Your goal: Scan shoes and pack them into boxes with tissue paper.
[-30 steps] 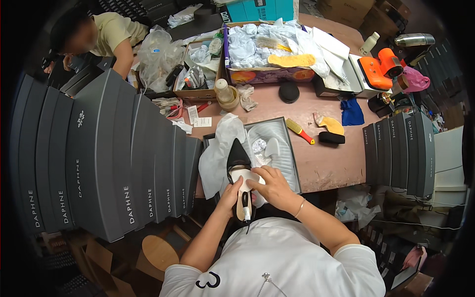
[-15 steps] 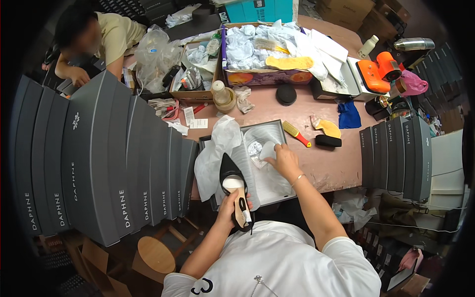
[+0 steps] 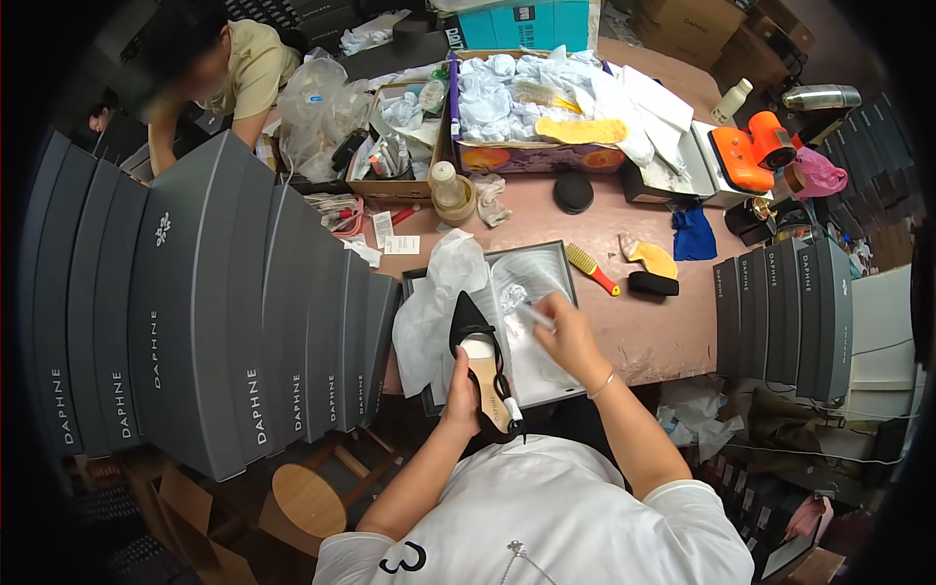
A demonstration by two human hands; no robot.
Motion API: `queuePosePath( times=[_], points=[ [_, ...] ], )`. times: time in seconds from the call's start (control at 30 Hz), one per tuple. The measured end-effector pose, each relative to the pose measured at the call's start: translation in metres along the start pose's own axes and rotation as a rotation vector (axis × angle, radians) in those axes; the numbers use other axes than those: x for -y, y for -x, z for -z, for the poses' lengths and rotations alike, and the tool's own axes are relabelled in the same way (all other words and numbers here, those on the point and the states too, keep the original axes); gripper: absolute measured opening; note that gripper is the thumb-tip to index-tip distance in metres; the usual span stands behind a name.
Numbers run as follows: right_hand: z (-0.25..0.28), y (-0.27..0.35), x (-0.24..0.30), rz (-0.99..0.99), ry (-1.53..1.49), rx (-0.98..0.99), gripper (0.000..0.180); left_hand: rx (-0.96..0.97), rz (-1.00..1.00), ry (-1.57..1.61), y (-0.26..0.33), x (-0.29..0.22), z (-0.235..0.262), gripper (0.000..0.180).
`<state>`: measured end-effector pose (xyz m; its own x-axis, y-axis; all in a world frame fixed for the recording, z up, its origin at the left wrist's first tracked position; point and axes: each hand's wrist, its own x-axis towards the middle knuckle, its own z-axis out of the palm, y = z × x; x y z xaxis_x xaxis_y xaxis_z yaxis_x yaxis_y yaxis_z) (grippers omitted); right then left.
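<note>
From afar I have the left hand [image 3: 462, 398] clasped on a black shoe [image 3: 490, 382] at the near edge of the open box [image 3: 544, 378], the right hand [image 3: 573, 339] apart, pinching a blurred white piece [image 3: 535, 315].

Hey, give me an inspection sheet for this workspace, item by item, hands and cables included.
Surface: pinkish-brown tabletop, marks near its front edge.
Job's things: black pointed shoe, in hand; open box with pale lining.
Clutter: yellow-and-red brush, black block, blue cloth, carton of crumpled paper.
Hands: left hand holds the shoe; right hand, blurred, seems to pinch a pale piece over the box.
Cables: thin pale cord at right; its ends are unclear.
Surroundings: dark grey boxes at both sides, wooden stool lower left, another person upper left.
</note>
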<state>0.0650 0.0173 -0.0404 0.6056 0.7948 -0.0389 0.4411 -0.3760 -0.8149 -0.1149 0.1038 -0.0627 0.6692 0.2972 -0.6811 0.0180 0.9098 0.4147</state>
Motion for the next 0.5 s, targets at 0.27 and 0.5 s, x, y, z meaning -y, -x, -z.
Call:
queuePosePath(
  times=[0.27, 0.5],
  points=[
    [-0.064, -0.004, 0.025, 0.535, 0.358, -0.02, 0.033, 0.088, 0.037, 0.032, 0.014, 0.039, -0.011, 0.059],
    [-0.019, -0.045, -0.034, -0.068, 0.104, 0.19, 0.06, -0.123, 0.008, 0.048, 0.017, 0.01, 0.017, 0.069]
  ],
)
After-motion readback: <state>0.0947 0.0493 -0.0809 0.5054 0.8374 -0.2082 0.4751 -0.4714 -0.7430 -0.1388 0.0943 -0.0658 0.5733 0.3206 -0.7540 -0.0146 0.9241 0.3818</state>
